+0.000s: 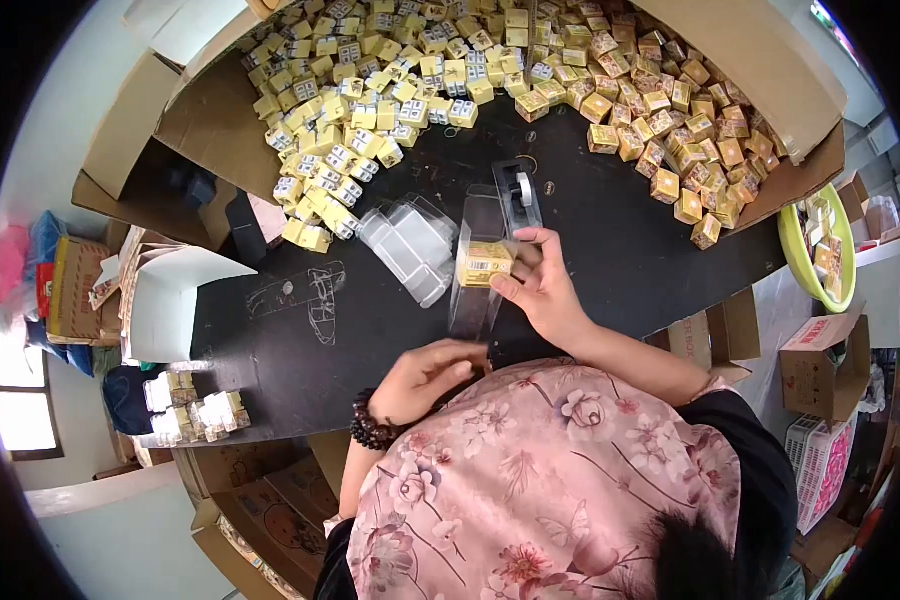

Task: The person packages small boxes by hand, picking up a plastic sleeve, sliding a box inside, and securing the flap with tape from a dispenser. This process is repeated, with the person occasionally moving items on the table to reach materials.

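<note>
My right hand (542,285) pinches a small yellow box (483,264) with a barcode label, thumb on the near side and fingers behind. A long clear plastic sleeve (475,312) stretches above and below that box, overlapping it. Closer to my body, my left hand (425,380) is empty, its fingers loosely extended toward the sleeve's lower end and slightly blurred at the tips. Left of the sleeve lies a stack of clear plastic packages (410,250). Just beyond my right hand stands a black tape dispenser (518,195) with a pale roll.
Yellow-and-white boxes (370,120) pile up at the back left of the black table (280,370); orange-yellow boxes (685,145) fill the back right. Cardboard walls (205,130) border both piles. Wrapped packs (195,410) sit front left. A green basket (838,250) stands at right.
</note>
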A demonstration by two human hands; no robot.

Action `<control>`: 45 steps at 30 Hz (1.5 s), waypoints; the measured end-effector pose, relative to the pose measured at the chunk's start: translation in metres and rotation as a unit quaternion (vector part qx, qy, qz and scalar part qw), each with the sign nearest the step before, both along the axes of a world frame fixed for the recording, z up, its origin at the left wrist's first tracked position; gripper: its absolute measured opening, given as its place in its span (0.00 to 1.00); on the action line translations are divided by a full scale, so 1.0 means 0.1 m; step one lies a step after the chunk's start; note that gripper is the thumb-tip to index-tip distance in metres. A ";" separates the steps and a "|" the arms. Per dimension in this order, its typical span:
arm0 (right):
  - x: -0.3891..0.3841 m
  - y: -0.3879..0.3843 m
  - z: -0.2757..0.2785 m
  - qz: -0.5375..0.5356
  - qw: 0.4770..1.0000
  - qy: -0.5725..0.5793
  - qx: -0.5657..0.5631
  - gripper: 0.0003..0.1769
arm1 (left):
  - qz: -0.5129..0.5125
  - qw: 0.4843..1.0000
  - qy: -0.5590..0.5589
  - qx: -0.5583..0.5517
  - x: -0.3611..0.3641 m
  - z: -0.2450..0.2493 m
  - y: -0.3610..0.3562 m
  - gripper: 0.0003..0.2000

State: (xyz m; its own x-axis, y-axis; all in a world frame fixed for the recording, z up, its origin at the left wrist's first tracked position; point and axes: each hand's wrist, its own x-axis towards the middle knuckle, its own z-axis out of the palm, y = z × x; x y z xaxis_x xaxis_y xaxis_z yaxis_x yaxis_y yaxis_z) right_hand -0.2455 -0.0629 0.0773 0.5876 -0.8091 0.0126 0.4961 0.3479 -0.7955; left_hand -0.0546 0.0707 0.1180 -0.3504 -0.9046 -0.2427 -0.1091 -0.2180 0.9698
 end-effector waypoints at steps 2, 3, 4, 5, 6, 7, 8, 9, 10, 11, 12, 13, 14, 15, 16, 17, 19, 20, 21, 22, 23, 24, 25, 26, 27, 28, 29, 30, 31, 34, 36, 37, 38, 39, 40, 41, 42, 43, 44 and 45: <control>-0.03 -0.07 0.07 0.018 0.980 0.082 -0.179 0.30 | 0.123 0.991 -0.020 -0.051 0.09 -0.02 0.02 0.16; -0.05 -0.03 0.14 0.034 0.975 0.088 -0.201 0.27 | 0.232 0.952 -0.112 -0.165 -0.01 -0.04 0.00 0.17; -0.06 -0.01 0.25 0.095 0.972 0.118 -0.182 0.25 | 0.296 0.927 -0.095 -0.207 -0.18 0.09 -0.11 0.22; -0.06 0.00 0.31 0.156 0.963 0.147 -0.164 0.24 | 0.296 0.937 -0.012 -0.187 -0.24 0.03 -0.18 0.25; -0.04 0.01 0.28 0.159 0.962 0.142 -0.170 0.20 | 0.291 0.939 0.072 -0.169 -0.25 -0.05 -0.23 0.27; -0.04 -0.02 0.19 0.160 0.962 0.141 -0.171 0.20 | 0.279 0.945 0.073 -0.157 -0.23 -0.08 -0.27 0.27; -0.06 -0.09 0.08 0.166 0.950 0.140 -0.225 0.20 | 0.277 0.945 0.073 -0.158 -0.20 -0.10 -0.28 0.27; -0.08 -0.12 0.01 0.172 0.935 0.140 -0.276 0.19 | 0.237 0.955 0.038 -0.174 -0.16 -0.12 -0.30 0.27; -0.09 -0.10 0.03 0.170 0.936 0.141 -0.274 0.19 | 0.195 0.963 0.004 -0.188 -0.15 -0.14 -0.30 0.27; -0.10 -0.08 0.08 0.144 0.948 0.119 -0.258 0.17 | 0.193 0.963 0.005 -0.186 -0.16 -0.16 -0.31 0.27; -0.10 -0.05 0.11 0.118 0.958 0.097 -0.242 0.16 | 0.204 0.959 0.001 -0.195 -0.17 -0.18 -0.33 0.26; -0.08 -0.04 0.12 0.116 0.959 0.098 -0.241 0.16 | 0.216 0.955 -0.004 -0.206 -0.19 -0.18 -0.35 0.26; -0.06 -0.04 0.13 0.084 0.966 0.072 -0.235 0.13 | 0.214 0.955 -0.004 -0.206 -0.22 -0.19 -0.37 0.26; -0.04 -0.04 0.14 0.052 0.971 0.045 -0.228 0.11 | 0.252 0.942 0.032 -0.219 -0.26 -0.19 -0.39 0.26; -0.04 -0.07 0.14 0.051 0.971 0.045 -0.228 0.11 | 0.290 0.926 0.068 -0.231 -0.29 -0.19 -0.41 0.26; -0.05 -0.12 0.15 0.088 0.978 0.055 -0.179 0.09 | 0.289 0.926 0.068 -0.231 -0.28 -0.18 -0.40 0.26; -0.05 -0.20 0.21 0.125 0.982 0.066 -0.129 0.07 | 0.269 0.937 -0.004 -0.224 -0.28 -0.18 -0.39 0.26; -0.05 -0.22 0.28 0.136 0.968 0.120 -0.174 0.07 | 0.268 0.937 -0.004 -0.224 -0.28 -0.18 -0.39 0.26; -0.05 -0.24 0.32 0.147 0.949 0.173 -0.218 0.07 | 0.264 0.938 -0.031 -0.222 -0.28 -0.16 -0.38 0.27; -0.05 -0.25 0.30 0.146 0.950 0.172 -0.217 0.07 | 0.258 0.939 -0.059 -0.220 -0.28 -0.14 -0.38 0.27; -0.05 -0.27 0.25 0.125 0.946 0.207 -0.215 0.08 | 0.257 0.939 -0.059 -0.219 -0.29 -0.11 -0.38 0.27; -0.06 -0.27 0.22 0.105 0.941 0.241 -0.212 0.08 | 0.236 0.938 -0.080 -0.239 -0.31 -0.07 -0.37 0.27; -0.07 -0.25 0.22 0.105 0.942 0.242 -0.210 0.08 | 0.216 0.936 -0.100 -0.259 -0.32 -0.04 -0.37 0.27; -0.08 -0.22 0.24 0.106 0.943 0.219 -0.228 0.08 | 0.218 0.936 -0.099 -0.258 -0.32 -0.03 -0.37 0.27; -0.09 -0.20 0.26 0.106 0.943 0.196 -0.246 0.09 | 0.227 0.936 -0.110 -0.243 -0.32 -0.01 -0.38 0.27; -0.10 -0.17 0.28 0.106 0.943 0.196 -0.245 0.09 | 0.236 0.937 -0.120 -0.229 -0.31 -0.01 -0.39 0.27; -0.11 -0.16 0.31 0.099 0.934 0.210 -0.272 0.08 | 0.235 0.937 -0.120 -0.230 -0.31 -0.01 -0.40 0.27; -0.12 -0.15 0.32 0.091 0.923 0.225 -0.298 0.08 | 0.241 0.939 -0.110 -0.217 -0.32 -0.03 -0.40 0.27; -0.13 -0.14 0.31 0.089 0.924 0.226 -0.297 0.08 | 0.247 0.942 -0.099 -0.205 -0.33 -0.04 -0.40 0.27; -0.12 -0.13 0.20 0.090 0.951 0.177 -0.237 0.08 | 0.211 0.947 -0.125 -0.206 -0.34 -0.01 -0.41 0.28; -0.13 -0.12 0.11 0.088 0.961 0.175 -0.194 0.06 | 0.206 0.948 -0.129 -0.208 -0.34 -0.03 -0.40 0.27; -0.12 -0.12 0.07 0.089 0.961 0.175 -0.194 0.06 | 0.201 0.948 -0.134 -0.209 -0.34 -0.04 -0.40 0.27; -0.10 -0.11 0.03 0.083 0.969 0.154 -0.176 0.06 | 0.202 0.948 -0.134 -0.208 -0.34 -0.04 -0.39 0.27; -0.09 -0.10 0.01 0.078 0.975 0.132 -0.158 0.05 | 0.200 0.942 -0.146 -0.226 -0.33 -0.03 -0.39 0.26; -0.09 -0.08 0.03 0.078 0.976 0.132 -0.158 0.05 | 0.197 0.937 -0.157 -0.243 -0.33 -0.03 -0.39 0.26; -0.09 -0.06 0.07 0.076 0.974 0.160 -0.143 0.05 | 0.197 0.937 -0.157 -0.242 -0.32 -0.02 -0.39 0.26; -0.09 -0.05 0.10 0.074 0.971 0.188 -0.128 0.05 | 0.188 0.933 -0.176 -0.253 -0.32 0.00 -0.39 0.25; -0.08 -0.05 0.10 0.075 0.971 0.188 -0.128 0.05 | 0.179 0.928 -0.194 -0.263 -0.32 0.01 -0.39 0.25; -0.07 -0.05 0.11 0.070 0.970 0.192 -0.131 0.05 | 0.179 0.928 -0.193 -0.263 -0.31 0.01 -0.39 0.25; -0.07 -0.04 0.11 0.065 0.970 0.195 -0.133 0.05 | 0.176 0.926 -0.196 -0.269 -0.30 0.02 -0.40 0.25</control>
State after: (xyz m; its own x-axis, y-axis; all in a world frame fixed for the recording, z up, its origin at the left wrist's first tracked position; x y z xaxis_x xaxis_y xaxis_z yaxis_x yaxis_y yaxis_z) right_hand -0.2520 -0.0673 0.0884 0.6864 -0.7265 -0.0319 0.1059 0.1432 -0.9840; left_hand -0.0850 0.0307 0.1196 0.0097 -0.9731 0.2302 -0.4907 0.1960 0.8490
